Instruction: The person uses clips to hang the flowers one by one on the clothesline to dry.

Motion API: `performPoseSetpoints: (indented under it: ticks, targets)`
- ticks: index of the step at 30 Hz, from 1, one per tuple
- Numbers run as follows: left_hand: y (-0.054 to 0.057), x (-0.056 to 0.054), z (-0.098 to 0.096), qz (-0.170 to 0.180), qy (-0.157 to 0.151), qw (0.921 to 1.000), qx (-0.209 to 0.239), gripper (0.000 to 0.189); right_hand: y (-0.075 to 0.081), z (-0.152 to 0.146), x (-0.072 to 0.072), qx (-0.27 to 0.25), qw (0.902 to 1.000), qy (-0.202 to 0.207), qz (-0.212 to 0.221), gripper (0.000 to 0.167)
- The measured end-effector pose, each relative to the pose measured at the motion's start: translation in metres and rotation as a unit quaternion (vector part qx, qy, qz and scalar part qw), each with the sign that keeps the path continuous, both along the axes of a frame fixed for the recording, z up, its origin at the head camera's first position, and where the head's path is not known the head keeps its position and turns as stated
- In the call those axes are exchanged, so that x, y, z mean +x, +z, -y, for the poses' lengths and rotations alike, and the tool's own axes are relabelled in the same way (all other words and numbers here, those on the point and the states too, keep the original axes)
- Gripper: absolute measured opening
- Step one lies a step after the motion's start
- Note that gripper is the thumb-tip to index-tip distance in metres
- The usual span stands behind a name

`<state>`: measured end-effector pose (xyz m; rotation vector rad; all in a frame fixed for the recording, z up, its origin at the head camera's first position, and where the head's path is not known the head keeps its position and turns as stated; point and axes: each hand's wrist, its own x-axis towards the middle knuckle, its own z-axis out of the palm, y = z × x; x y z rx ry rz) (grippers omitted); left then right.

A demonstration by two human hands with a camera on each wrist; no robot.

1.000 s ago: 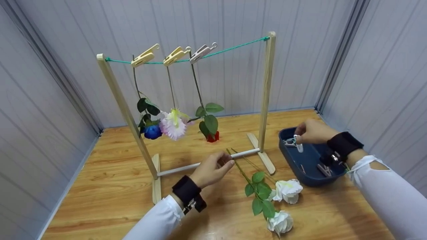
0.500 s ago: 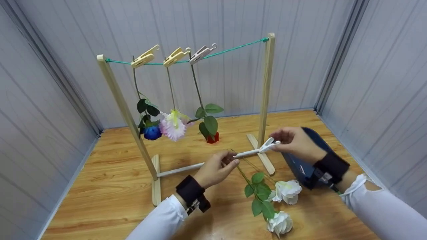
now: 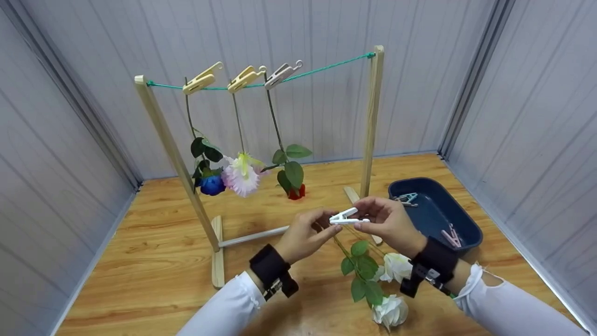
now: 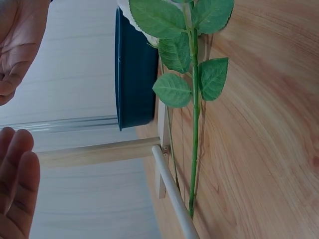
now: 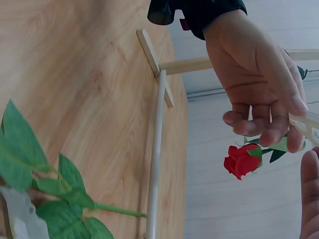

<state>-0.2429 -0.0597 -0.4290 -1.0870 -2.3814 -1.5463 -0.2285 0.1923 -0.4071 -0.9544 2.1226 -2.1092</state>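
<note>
A white plastic clothespin (image 3: pixel 346 216) is held level between both hands in the head view. My right hand (image 3: pixel 391 225) pinches its handle end between thumb and fingers. My left hand (image 3: pixel 305 237) has thumb and fingertips at its nose end, pinching it, as the right wrist view also shows the clothespin (image 5: pixel 304 122) at the left thumb. Below the hands, a green-leaved stem (image 3: pixel 366 266) and two white flowers (image 3: pixel 391 311) lie on the table. In the left wrist view the clothespin is out of frame; the leafy stem (image 4: pixel 194 114) shows there.
A wooden rack's green cord (image 3: pixel 331 69) carries three clipped flowers hanging head down: a blue flower (image 3: pixel 212 185), a pink-white flower (image 3: pixel 242 177) and a red rose (image 3: pixel 296 192). At right stands a dark blue basin (image 3: pixel 431 196) with several clothespins. A white bar (image 3: pixel 254 236) joins the rack's feet.
My right hand has carried the white clothespin leftward from over the basin to my left hand, which now pinches its nose end. The left hand has shifted only slightly right.
</note>
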Motion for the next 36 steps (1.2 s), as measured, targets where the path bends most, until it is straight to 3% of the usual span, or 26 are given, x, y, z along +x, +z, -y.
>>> performPoseSetpoints:
  ticks: [6,10,13,16,19,23,28,33,36]
  targets:
    - [0.0,0.0,-0.001,-0.026,0.001,0.9996,0.012,0.025,-0.007,0.004,-0.002,0.004,0.9999,-0.008,0.005,0.04]
    - [-0.001,0.0,-0.001,-0.04,0.003,0.9992,0.003,0.021,-0.007,0.003,-0.004,0.05,0.9984,-0.018,-0.016,0.043]
    - [-0.002,-0.001,-0.002,-0.056,0.001,0.9984,-0.004,0.02,-0.005,0.003,-0.007,0.103,0.9928,-0.025,-0.057,0.041]
    - [-0.002,-0.001,-0.002,-0.075,0.004,0.9972,-0.008,0.02,-0.002,0.003,-0.01,0.164,0.9786,-0.037,-0.119,0.037]
    - [-0.002,-0.001,-0.003,-0.093,0.013,0.9955,-0.01,0.019,0.003,0.002,-0.013,0.221,0.9559,-0.051,-0.187,0.032]
    - [-0.003,-0.002,-0.005,-0.107,0.018,0.994,-0.009,0.017,0.009,-0.003,-0.017,0.268,0.932,-0.05,-0.239,0.025]
    - [-0.005,-0.002,-0.008,-0.081,0.024,0.9964,0.003,0.023,0.012,-0.007,-0.018,0.279,0.9232,-0.051,-0.26,0.014]
    - [-0.01,-0.004,-0.011,-0.032,0.044,0.998,0.032,0.035,0.012,-0.012,-0.018,0.267,0.9226,-0.097,-0.261,0.007]
    - [-0.015,-0.006,-0.013,-0.005,0.061,0.9976,0.031,0.031,0.012,-0.015,-0.02,0.252,0.9228,-0.123,-0.264,0.008]
